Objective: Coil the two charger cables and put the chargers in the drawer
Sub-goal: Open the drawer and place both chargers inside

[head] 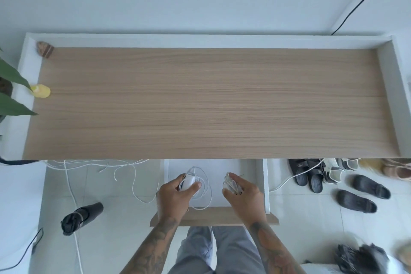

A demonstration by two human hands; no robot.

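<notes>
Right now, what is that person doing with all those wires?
A person stands at a wooden-topped cabinet with its drawer pulled open. The left hand grips a white charger whose cable loops loosely into the drawer. The right hand holds a coiled cable bundle over the drawer. Both chargers are above the drawer, not yet let go.

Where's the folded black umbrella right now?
In the head view, the black umbrella lies on the tiled floor at lower left, left of the open drawer and the left hand.
</notes>
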